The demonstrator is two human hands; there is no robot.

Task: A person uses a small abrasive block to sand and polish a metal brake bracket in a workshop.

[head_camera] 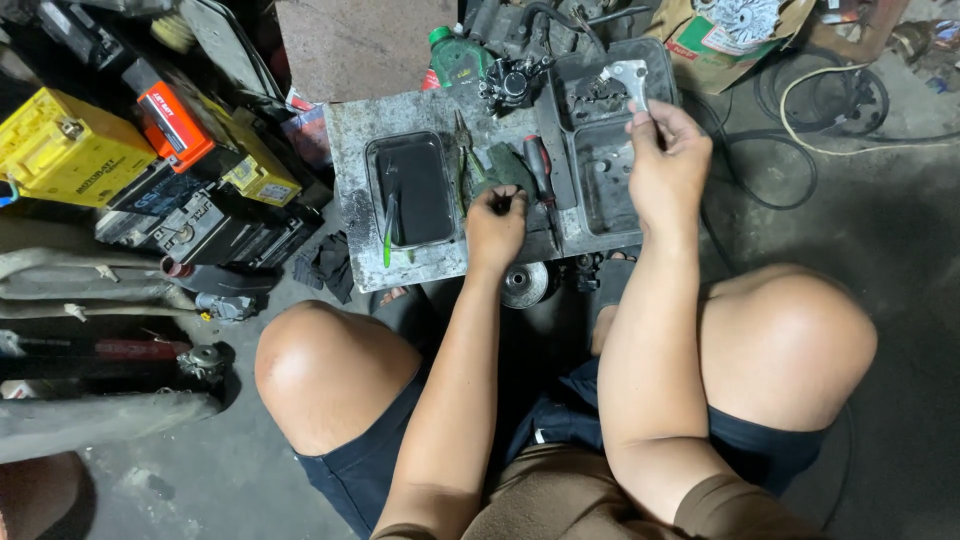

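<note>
I see my right hand closed around a small silvery metal part, pinching its lower end between thumb and fingers so the part sticks up just past my fingertips, over the far end of a dark plastic tray. My left hand is curled tight on something small and dark at its fingertips; I cannot tell what that piece is. Both hands work over a grimy metal board that sits on the floor between my knees. Just beyond my left hand lie a green rag and a screwdriver with a red and black handle, the screwdriver lying between my two hands. To the left of my left hand sits a shallow black pan with dark liquid, and a green stick leans over its near rim. Past the rag, a black brake caliper rests at the far edge of the board, beside a green bottle. Just below my left wrist a round metal hub lies on the floor. Far off to the left stands a yellow battery.
</note>
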